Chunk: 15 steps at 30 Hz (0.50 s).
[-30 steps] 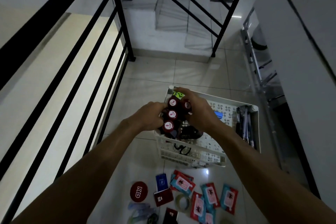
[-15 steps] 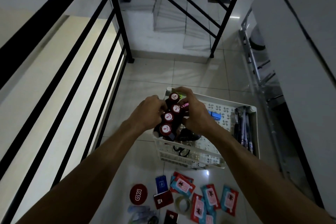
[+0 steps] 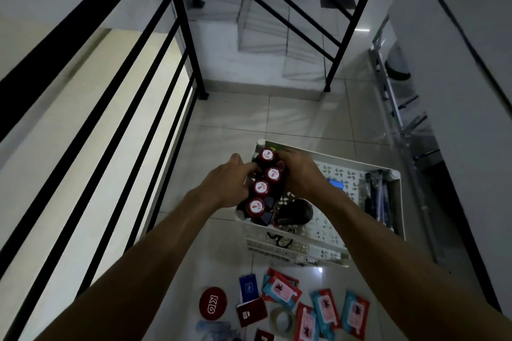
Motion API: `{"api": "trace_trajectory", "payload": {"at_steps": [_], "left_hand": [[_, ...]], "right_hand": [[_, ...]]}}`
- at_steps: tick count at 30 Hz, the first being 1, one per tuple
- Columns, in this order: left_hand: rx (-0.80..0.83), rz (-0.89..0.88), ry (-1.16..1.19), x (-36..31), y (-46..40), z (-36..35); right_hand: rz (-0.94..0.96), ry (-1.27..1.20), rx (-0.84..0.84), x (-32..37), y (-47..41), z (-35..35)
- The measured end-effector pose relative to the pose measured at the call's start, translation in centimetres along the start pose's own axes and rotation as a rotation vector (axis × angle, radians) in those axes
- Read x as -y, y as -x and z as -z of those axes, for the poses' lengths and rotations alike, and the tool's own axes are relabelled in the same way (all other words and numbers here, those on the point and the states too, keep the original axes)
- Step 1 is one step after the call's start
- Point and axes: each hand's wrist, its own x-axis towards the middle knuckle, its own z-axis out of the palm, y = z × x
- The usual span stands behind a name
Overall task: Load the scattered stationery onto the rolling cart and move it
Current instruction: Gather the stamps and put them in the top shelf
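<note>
A white perforated rolling cart [image 3: 371, 171] stands on the tiled floor. At its left end, several dark stamps with red "TOP" caps [image 3: 261, 188] stand in a row. My left hand [image 3: 227, 185] grips the row from the left and my right hand [image 3: 297, 171] grips it from the right. A black stapler-like object [image 3: 295, 212] lies in the tray beside them, a small blue item [image 3: 335, 183] sits further right, and dark pens [image 3: 378, 196] line the right side. On the floor in front lie red-and-blue packets [image 3: 324, 310], a tape roll [image 3: 281, 320], a red round disc [image 3: 212, 303] and small cards [image 3: 248, 286].
A black metal railing [image 3: 171, 69] runs along the left, with a drop beyond it. Stairs [image 3: 277, 22] rise ahead behind another black rail. A folded metal ladder [image 3: 399, 108] leans along the right wall close to the cart.
Both hands have lowered the row of stamps deeper into the cart's left end and spread them into a line. The view has shifted slightly.
</note>
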Motion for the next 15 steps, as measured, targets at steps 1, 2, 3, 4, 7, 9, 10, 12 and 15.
{"api": "trace_trajectory", "payload": {"at_steps": [1, 2, 3, 4, 7, 9, 10, 12, 15], "left_hand": [[-0.003, -0.001, 0.002, 0.0, 0.1, -0.1], [-0.006, -0.002, 0.005, 0.0, 0.1, -0.1], [-0.007, -0.006, 0.006, 0.1, 0.2, -0.1], [-0.003, -0.012, 0.009, 0.2, 0.2, 0.0], [0.034, -0.025, 0.035, 0.5, 0.3, 0.1], [0.024, -0.028, 0.055, 0.6, 0.4, -0.1], [-0.001, -0.031, 0.066, 0.6, 0.5, -0.1], [-0.067, -0.031, 0.090, 0.7, 0.6, -0.3], [-0.102, -0.024, 0.118, 0.9, 0.6, -0.4]], "right_hand": [[0.010, -0.007, -0.020, 0.0, -0.1, 0.0], [0.014, -0.009, -0.035, 0.1, -0.1, 0.0], [0.020, -0.008, -0.042, 0.0, -0.2, 0.1], [0.020, -0.002, -0.031, -0.1, -0.2, 0.3], [-0.009, 0.029, 0.019, -0.2, 0.0, 0.6], [-0.033, 0.037, 0.020, -0.1, 0.2, 0.6], [-0.045, 0.041, 0.018, 0.1, 0.4, 0.6], [-0.074, 0.060, 0.051, 0.5, 0.8, 0.8], [-0.111, 0.084, 0.222, 1.0, 1.0, 1.6]]}}
